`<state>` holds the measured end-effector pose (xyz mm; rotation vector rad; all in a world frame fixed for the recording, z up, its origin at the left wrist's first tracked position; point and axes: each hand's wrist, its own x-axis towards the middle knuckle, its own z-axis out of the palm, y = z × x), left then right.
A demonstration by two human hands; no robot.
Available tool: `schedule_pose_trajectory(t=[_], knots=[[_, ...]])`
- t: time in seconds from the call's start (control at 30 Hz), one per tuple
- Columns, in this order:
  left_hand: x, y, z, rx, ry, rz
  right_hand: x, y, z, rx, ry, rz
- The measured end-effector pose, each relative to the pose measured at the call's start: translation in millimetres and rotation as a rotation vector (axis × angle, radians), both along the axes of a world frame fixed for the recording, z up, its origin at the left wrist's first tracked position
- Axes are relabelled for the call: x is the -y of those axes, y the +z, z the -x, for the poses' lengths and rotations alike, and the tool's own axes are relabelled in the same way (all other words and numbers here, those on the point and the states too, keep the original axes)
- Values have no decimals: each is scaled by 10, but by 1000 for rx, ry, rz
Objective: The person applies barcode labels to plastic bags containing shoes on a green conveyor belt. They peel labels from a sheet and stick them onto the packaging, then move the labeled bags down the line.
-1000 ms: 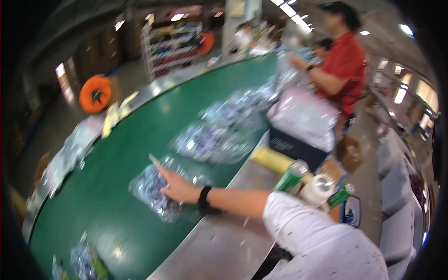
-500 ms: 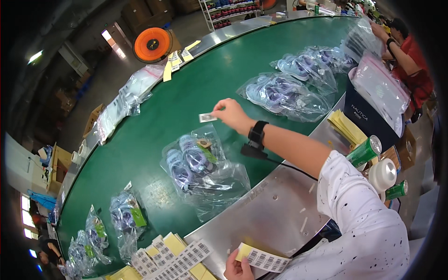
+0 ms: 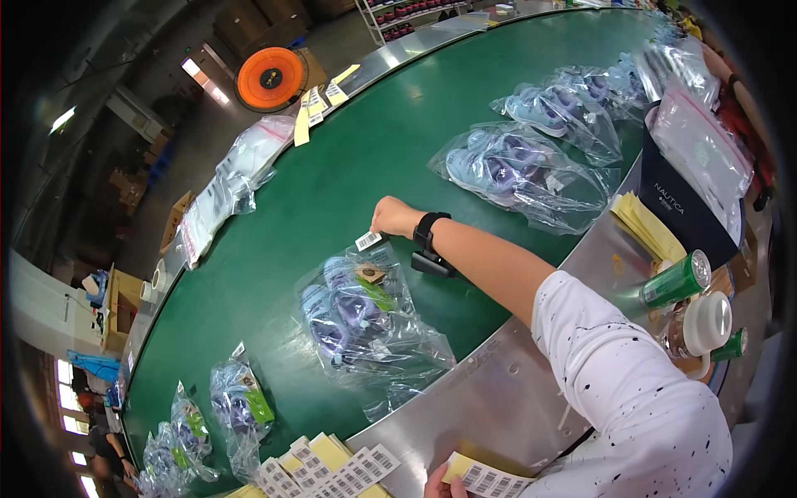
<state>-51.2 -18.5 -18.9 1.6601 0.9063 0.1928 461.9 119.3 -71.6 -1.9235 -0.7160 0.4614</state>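
My right hand [image 3: 394, 217] pinches a small white barcode sticker [image 3: 368, 241] at the far edge of a clear plastic bag [image 3: 398, 353]. Whether the sticker touches the plastic, I cannot tell. Inside that bag, flat on the green surface, lie a pair of light blue and purple shoes [image 3: 340, 307] with a green and brown tag [image 3: 375, 290]. Low in the picture my left hand [image 3: 446, 485], partly cut off by the lower edge, grips a yellow-backed sheet of barcode labels [image 3: 488, 480]. A black strap with a small box [image 3: 432, 245] circles my right wrist.
More bagged shoes lie at the far right [image 3: 506, 170] and near left [image 3: 239, 398]. Label sheets [image 3: 328, 469] overlap at the front edge. Right of my arm stand a dark box [image 3: 685, 195] of plastic bags, green cans [image 3: 677, 278] and a white-lidded jar [image 3: 706, 322]. An orange fan [image 3: 271, 79] stands beyond.
My right hand has come nearer with the sticker, down to the bag's far edge. The whole view has shifted slightly. My left hand still holds the label sheet.
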Motion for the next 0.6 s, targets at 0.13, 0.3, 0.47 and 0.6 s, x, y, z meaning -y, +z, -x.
schedule_pose_trajectory(t=[0.13,0.3,0.47,0.6], knots=[[1,-2,-12,-15,1,28,-44,79,185,252,-120,113],[10,-55,-27,-25,8,-26,10,191,329,429,26,275],[7,110,-115,80,62,47,286,667,348,645,8,394],[-1,108,-138,106,65,-62,1183,867,-372,897,-165,333]])
